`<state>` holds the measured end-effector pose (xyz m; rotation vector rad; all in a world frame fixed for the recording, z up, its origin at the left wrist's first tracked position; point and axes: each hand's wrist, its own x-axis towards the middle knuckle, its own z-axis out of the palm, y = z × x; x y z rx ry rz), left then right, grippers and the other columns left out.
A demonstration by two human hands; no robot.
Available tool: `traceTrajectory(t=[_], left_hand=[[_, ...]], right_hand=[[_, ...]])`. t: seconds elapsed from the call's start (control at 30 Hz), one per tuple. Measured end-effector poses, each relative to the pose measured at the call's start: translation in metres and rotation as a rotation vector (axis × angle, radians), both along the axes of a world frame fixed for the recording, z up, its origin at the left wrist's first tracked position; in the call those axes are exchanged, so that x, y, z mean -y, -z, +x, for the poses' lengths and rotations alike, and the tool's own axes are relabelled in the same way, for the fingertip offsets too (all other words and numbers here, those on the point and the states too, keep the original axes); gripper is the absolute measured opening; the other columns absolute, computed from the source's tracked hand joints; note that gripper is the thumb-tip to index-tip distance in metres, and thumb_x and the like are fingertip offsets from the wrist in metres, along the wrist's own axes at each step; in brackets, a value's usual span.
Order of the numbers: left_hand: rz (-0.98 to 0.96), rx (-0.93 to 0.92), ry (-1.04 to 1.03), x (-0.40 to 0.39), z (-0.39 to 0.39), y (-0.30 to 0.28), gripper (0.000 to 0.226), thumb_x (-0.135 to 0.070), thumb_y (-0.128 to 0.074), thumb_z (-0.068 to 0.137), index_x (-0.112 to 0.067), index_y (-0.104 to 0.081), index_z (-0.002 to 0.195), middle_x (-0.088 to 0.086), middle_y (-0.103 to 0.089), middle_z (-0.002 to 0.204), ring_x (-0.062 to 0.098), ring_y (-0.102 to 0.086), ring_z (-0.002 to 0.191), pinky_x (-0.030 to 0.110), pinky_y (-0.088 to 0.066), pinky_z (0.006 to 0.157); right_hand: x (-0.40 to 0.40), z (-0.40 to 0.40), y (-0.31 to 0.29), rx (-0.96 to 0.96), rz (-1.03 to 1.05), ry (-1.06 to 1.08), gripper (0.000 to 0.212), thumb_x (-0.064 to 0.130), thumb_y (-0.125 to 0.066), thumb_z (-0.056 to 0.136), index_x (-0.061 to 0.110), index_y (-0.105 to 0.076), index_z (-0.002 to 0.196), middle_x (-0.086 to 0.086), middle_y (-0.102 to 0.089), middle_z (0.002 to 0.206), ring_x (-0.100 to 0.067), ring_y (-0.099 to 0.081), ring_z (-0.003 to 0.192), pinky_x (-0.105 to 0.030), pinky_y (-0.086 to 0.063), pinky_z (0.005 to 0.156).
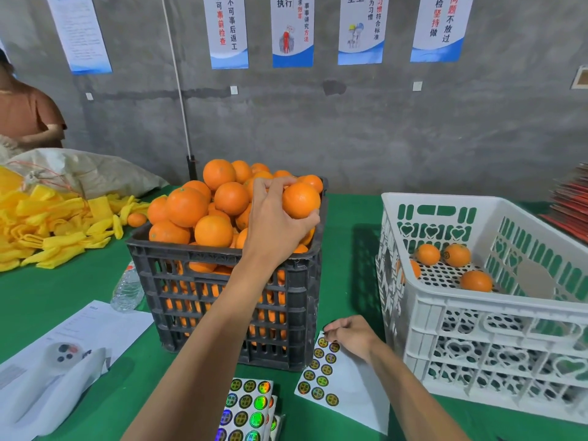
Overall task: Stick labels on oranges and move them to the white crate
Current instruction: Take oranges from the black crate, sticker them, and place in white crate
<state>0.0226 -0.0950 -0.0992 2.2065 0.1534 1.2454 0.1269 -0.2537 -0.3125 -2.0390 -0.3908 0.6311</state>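
Observation:
A black crate (pixel 222 300) heaped with oranges stands in the middle of the green table. My left hand (pixel 276 224) grips one orange (pixel 300 200) at the top right of the heap. My right hand (pixel 351 337) rests low on a white label sheet (pixel 346 389), its fingertips pinching at a round sticker near the sheet's top corner. The white crate (pixel 477 329) stands to the right and holds several oranges (pixel 475 281) on its perforated floor.
A stack of holographic label sheets (pixel 246 409) lies at the near edge. Yellow foam nets (pixel 47 224) and a loose orange (pixel 136 219) lie at left, with a plastic bottle (pixel 127 289), papers (pixel 89 326) and a person at far left.

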Motion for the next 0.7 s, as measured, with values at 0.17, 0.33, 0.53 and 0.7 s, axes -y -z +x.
traceTrajectory(t=[0.17, 0.33, 0.53, 0.7], left_hand=[[-0.002, 0.0, -0.011, 0.001, 0.0, 0.001, 0.064, -0.038, -0.083, 0.077, -0.026, -0.052, 0.132, 0.002, -0.04, 0.117, 0.023, -0.053, 0.1, 0.04, -0.053, 0.088], [-0.009, -0.007, -0.01, 0.002, -0.001, 0.0, 0.064, -0.038, -0.083, 0.078, -0.026, -0.051, 0.133, 0.002, -0.04, 0.118, 0.022, -0.053, 0.101, 0.04, -0.053, 0.088], [-0.002, 0.004, -0.008, 0.001, 0.0, 0.002, 0.063, -0.038, -0.083, 0.079, -0.029, -0.05, 0.132, 0.002, -0.039, 0.117, 0.022, -0.052, 0.099, 0.035, -0.052, 0.084], [-0.016, 0.018, -0.011, -0.002, 0.003, 0.005, 0.061, -0.041, -0.082, 0.08, -0.03, -0.049, 0.131, -0.001, -0.038, 0.116, 0.021, -0.051, 0.096, 0.033, -0.05, 0.082]], right_hand=[[0.001, -0.007, 0.009, 0.174, -0.031, 0.002, 0.009, 0.013, -0.071, 0.093, 0.012, -0.079, 0.095, 0.005, -0.077, 0.101, -0.01, -0.07, 0.101, -0.025, -0.049, 0.098], [0.004, -0.015, 0.017, 0.428, -0.159, 0.007, 0.014, 0.029, -0.065, 0.096, 0.025, -0.078, 0.09, 0.014, -0.073, 0.096, -0.008, -0.068, 0.087, -0.029, -0.056, 0.084], [0.005, -0.022, 0.032, 0.752, -0.254, -0.045, 0.025, 0.047, -0.051, 0.102, 0.034, -0.072, 0.105, 0.013, -0.051, 0.089, -0.004, -0.058, 0.073, -0.025, -0.054, 0.073], [0.004, -0.029, 0.031, 0.907, -0.295, -0.029, 0.034, 0.045, -0.032, 0.108, 0.027, -0.06, 0.101, 0.01, -0.047, 0.092, -0.012, -0.058, 0.072, -0.031, -0.05, 0.071]])
